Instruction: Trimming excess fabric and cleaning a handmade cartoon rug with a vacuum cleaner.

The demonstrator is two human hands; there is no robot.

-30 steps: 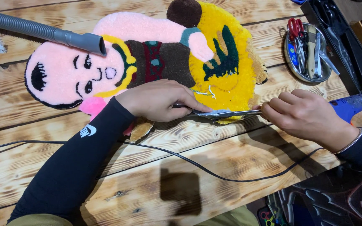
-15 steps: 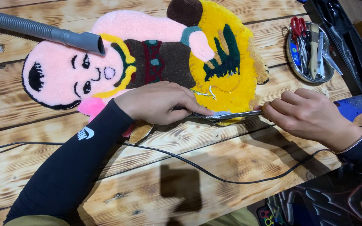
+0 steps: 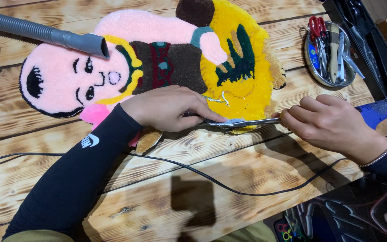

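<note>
A tufted rug (image 3: pixel 166 58) shaped like a cartoon figure, pink face at the left and yellow patch at the right, lies on a wooden table (image 3: pixel 166 197). My left hand (image 3: pixel 169 110) presses flat on the rug's near edge, fingertips by the blades. My right hand (image 3: pixel 330 123) grips long metal scissors (image 3: pixel 242 122), whose blades lie along the lower rim of the yellow part.
A grey vacuum hose (image 3: pixel 41 33) rests over the rug's pink face. A round metal tray (image 3: pixel 330 51) with scissors and tools sits at the far right. A black cable (image 3: pixel 193 172) crosses the table. A blue tool (image 3: pixel 377 110) lies behind my right wrist.
The scissors and my right hand have stayed at the rug's lower yellow edge, with only slight shifts. My left hand keeps pressing the rug.
</note>
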